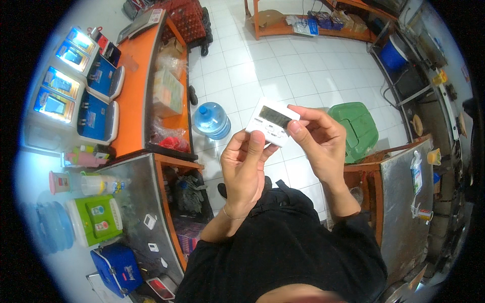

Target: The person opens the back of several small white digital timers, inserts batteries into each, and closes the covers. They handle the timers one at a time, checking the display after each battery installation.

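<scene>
A white digital timer (262,135) with a grey display and small buttons is held up in front of my body, tilted. My left hand (242,169) grips its lower left corner, thumb on the front face and fingers behind. At the right edge, my right hand (323,146) pinches the timer, with the thumb on the front near the display and the index finger along the upper corner. The backs of both hands' other fingers are partly hidden behind the timer or curled in.
A blue water jug (211,123) stands on the tiled floor beyond my left hand, and a green plastic stool (356,129) beyond my right. Counters flank me: a grey one (144,187) with small white items and a blue cooler box (116,270), and another (399,202) at right.
</scene>
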Demonstrator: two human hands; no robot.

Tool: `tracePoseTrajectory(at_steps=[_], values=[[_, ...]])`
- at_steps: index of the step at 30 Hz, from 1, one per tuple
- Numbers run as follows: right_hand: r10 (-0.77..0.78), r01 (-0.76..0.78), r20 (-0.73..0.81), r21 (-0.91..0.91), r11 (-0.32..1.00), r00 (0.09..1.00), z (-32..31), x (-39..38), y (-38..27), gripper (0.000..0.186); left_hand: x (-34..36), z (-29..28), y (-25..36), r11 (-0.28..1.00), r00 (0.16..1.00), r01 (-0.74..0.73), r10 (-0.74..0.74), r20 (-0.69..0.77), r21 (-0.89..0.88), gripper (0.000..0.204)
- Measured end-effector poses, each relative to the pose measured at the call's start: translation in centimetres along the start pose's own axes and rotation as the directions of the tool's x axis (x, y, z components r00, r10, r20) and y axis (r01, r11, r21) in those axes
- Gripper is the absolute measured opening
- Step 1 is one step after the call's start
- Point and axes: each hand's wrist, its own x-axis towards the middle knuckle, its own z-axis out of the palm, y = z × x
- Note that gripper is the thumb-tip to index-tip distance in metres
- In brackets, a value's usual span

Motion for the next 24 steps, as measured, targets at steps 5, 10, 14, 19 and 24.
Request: tracePoseTrajectory(at_steps=[5, 10, 14, 19, 24], values=[[-0.001, 0.001, 0.006, 0.011, 1.0, 1.0, 0.0, 0.0, 0.8, 0.026, 0.0, -0.2, -0.3, 0.999, 0.998, 0.031, -0.031, -0.05, 0.011, 0.02], [0.095, -0.093, -0.016, 0.109, 0.99, 0.995, -0.3, 0.2, 1.1, 0.026, 0.2, 0.0, -0.3, 0.995, 0.993, 0.083, -0.087, -0.074, -0.057, 0.017], [0.113, -0.111, -0.013, 0.128, 0.986, 0.993, -0.5, 0.2, 1.3, 0.026, 0.2, 0.2, -0.3, 0.991, 0.988, 0.125, -0.128, -0.086, -0.04, 0.016], [0.099, -0.098, -0.004, 0.125, 0.987, 0.995, -0.6, -0.1, 1.4, 0.026, 0.1, 0.2, -0.3, 0.995, 0.991, 0.101, -0.103, -0.089, -0.022, 0.017], [0.102, -0.101, -0.004, 0.109, 0.989, 0.995, -0.7, -0.2, 1.6, 0.026, 0.0, 0.2, -0.4, 0.994, 0.99, 0.109, -0.111, -0.082, -0.03, 0.024]])
